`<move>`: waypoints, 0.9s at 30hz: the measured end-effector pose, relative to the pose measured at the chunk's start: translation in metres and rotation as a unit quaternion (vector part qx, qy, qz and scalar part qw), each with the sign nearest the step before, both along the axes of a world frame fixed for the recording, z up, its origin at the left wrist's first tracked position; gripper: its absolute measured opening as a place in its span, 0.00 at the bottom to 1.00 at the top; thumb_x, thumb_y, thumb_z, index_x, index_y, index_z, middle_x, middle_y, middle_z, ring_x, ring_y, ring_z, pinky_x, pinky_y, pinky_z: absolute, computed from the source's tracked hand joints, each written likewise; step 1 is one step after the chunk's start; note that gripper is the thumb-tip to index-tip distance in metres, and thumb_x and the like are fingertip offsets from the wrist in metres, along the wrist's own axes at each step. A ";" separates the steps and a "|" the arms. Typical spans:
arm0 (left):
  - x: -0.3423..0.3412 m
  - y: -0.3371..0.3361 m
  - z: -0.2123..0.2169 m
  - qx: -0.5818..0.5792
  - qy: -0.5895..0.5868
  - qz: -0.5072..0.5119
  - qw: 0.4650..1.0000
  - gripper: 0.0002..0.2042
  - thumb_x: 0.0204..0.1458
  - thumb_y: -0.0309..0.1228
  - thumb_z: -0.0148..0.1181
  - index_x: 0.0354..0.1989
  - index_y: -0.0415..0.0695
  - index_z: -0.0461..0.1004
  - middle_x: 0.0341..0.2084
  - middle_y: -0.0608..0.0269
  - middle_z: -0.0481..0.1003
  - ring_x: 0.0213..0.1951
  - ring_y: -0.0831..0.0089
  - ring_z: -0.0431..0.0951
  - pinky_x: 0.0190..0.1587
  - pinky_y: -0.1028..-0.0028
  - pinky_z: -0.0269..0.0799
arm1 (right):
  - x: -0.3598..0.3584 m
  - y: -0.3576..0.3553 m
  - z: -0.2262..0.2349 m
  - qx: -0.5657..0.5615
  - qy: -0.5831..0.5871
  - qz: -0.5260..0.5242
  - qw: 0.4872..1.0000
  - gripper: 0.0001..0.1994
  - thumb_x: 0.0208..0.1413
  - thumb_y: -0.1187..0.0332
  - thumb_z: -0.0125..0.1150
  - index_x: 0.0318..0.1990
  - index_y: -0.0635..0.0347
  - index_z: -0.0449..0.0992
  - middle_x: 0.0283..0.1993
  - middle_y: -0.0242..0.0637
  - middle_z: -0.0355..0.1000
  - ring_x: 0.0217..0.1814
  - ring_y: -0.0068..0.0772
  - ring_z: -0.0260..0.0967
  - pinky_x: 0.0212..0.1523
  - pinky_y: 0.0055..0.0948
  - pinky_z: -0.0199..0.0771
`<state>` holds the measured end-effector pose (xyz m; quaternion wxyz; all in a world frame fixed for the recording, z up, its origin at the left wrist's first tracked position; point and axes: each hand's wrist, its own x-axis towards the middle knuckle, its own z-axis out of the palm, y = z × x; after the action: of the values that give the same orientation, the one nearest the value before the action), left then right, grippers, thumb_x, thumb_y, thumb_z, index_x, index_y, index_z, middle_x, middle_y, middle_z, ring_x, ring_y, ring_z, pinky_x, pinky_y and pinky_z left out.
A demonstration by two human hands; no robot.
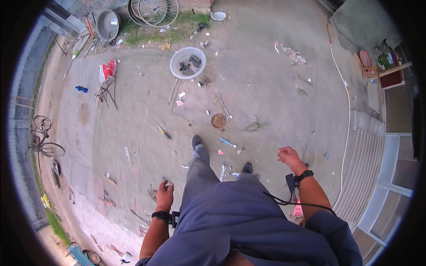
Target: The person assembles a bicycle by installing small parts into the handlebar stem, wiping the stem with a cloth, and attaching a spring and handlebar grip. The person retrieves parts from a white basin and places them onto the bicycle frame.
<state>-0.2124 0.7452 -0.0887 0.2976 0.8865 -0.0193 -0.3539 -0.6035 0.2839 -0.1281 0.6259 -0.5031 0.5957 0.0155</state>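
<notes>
I stand on a concrete yard, arms held out to either side. My left hand (164, 197) hangs at the lower left, fingers loosely bent and apart, with nothing visible in it. My right hand (289, 158) is off to the right, its fingers slightly curled and no object clear in them. Neither hand touches anything I can see. Between my shoes lies a wrench (223, 172). Ahead are a blue-handled tool (227, 142), a rusty round disc (218, 121), a larger wrench (226, 110) and a yellow-and-dark screwdriver (163, 131).
A pale basin (174, 66) with dark items stands ahead. A metal stand (105, 92) with a red-and-white bag, and a blue bottle (81, 89), are at left. A bicycle (43, 141) is farther left. A pale hose (347, 115) runs along the right.
</notes>
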 end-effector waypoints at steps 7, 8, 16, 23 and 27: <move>0.152 -0.012 -0.013 -0.033 -0.013 0.014 0.999 0.26 0.63 0.39 0.62 0.63 0.34 0.70 0.42 0.46 0.83 0.45 0.60 0.84 0.50 0.65 0.78 | 0.172 -0.015 -0.001 -0.009 -0.004 0.049 0.999 0.18 0.63 0.57 0.66 0.53 0.58 0.76 0.44 0.31 0.78 0.42 0.26 0.79 0.43 0.27 0.75; 0.171 -0.015 -0.009 -0.031 -0.019 0.022 0.999 0.26 0.63 0.39 0.62 0.63 0.34 0.70 0.41 0.48 0.83 0.44 0.62 0.84 0.49 0.66 0.77 | 0.191 -0.020 -0.001 -0.005 -0.005 0.056 0.998 0.18 0.63 0.57 0.66 0.53 0.58 0.76 0.44 0.31 0.78 0.42 0.26 0.79 0.43 0.27 0.75; 0.272 -0.058 0.010 -0.028 0.015 0.084 0.996 0.27 0.64 0.38 0.61 0.65 0.34 0.68 0.43 0.51 0.82 0.44 0.68 0.83 0.48 0.68 0.77 | 0.304 -0.082 -0.005 -0.022 0.007 0.125 0.992 0.17 0.63 0.57 0.66 0.53 0.57 0.76 0.44 0.30 0.78 0.40 0.25 0.79 0.41 0.26 0.73; 0.354 -0.132 0.002 0.007 0.036 0.058 0.998 0.27 0.64 0.38 0.61 0.65 0.33 0.67 0.46 0.46 0.82 0.47 0.65 0.83 0.51 0.67 0.77 | 0.384 -0.133 -0.052 0.046 0.041 0.088 0.994 0.15 0.62 0.58 0.66 0.51 0.56 0.77 0.43 0.29 0.77 0.39 0.24 0.78 0.38 0.26 0.73; 0.420 -0.180 0.005 0.026 0.038 0.031 0.998 0.27 0.63 0.38 0.61 0.65 0.32 0.68 0.45 0.46 0.82 0.46 0.64 0.83 0.50 0.67 0.77 | 0.428 -0.158 -0.080 0.040 0.008 0.071 0.997 0.16 0.63 0.58 0.66 0.51 0.56 0.77 0.43 0.30 0.77 0.39 0.25 0.78 0.40 0.27 0.74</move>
<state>0.2071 0.5648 -0.0832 0.2856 0.8802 0.0287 -0.3780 -0.1756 0.1258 -0.2082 0.6380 -0.5186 0.5624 0.0879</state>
